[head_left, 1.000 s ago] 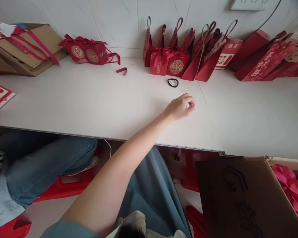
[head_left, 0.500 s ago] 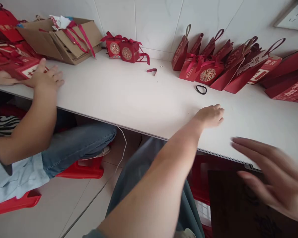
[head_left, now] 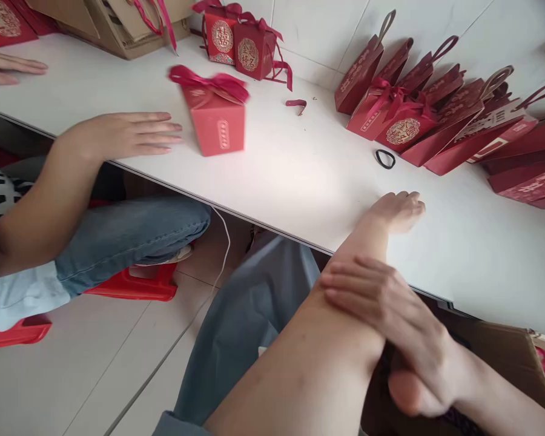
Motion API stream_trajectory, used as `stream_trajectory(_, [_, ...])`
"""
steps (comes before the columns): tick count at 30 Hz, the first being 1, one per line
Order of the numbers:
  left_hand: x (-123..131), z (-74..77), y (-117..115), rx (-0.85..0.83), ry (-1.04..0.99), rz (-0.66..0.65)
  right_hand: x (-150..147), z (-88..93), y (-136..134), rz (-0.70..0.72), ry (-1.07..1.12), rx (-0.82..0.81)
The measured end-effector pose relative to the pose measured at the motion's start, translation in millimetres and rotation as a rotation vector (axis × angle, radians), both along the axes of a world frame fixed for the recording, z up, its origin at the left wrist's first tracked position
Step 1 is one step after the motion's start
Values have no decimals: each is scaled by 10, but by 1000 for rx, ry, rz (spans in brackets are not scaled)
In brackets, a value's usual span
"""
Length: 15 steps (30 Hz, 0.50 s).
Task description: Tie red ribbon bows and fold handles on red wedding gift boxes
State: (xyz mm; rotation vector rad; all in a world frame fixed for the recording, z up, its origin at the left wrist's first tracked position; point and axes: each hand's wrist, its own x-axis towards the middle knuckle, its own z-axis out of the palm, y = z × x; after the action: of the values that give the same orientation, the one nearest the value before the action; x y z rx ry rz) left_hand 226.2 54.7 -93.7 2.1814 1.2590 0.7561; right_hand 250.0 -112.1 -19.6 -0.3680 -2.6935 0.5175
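My left hand (head_left: 402, 211) rests on the white table as a loose fist, knuckles up, and nothing shows in it. Across my left forearm lies my right hand (head_left: 390, 309), fingers stretched out and close together, palm against the skin; it holds nothing. The nearest thing to my left fist is a black elastic band (head_left: 385, 159). Behind the band stand red gift boxes with ribbon bows (head_left: 402, 130). A slightly blurred red box with a ribbon bow (head_left: 222, 130) is on the table left of centre, just beyond a co-worker's outstretched hand (head_left: 127, 134).
Red bags with loop handles (head_left: 458, 130) line the wall at right. Two small red boxes (head_left: 253, 53) and a cardboard box (head_left: 127, 37) stand at the back left. A short red strip (head_left: 296, 104) lies mid-table. An open carton (head_left: 504, 336) is below the table edge at right.
My right hand has come left from the side onto my left forearm. A red ribboned box now stands farther right, before the co-worker's hand. The view has shifted; my left fist stays on the table.
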Motion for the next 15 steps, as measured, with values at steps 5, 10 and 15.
stream_trajectory(5, [4, -47, 71, 120, 86, -87, -148, 57, 85, -152, 8, -39])
stream_trajectory(10, [-20, -132, 135, 126, -15, -46, -494, 137, -6, 84, 43, -118])
stream_trajectory(15, [-121, -150, 81, 288, -76, -67, -465, -71, 584, -190, -53, -83])
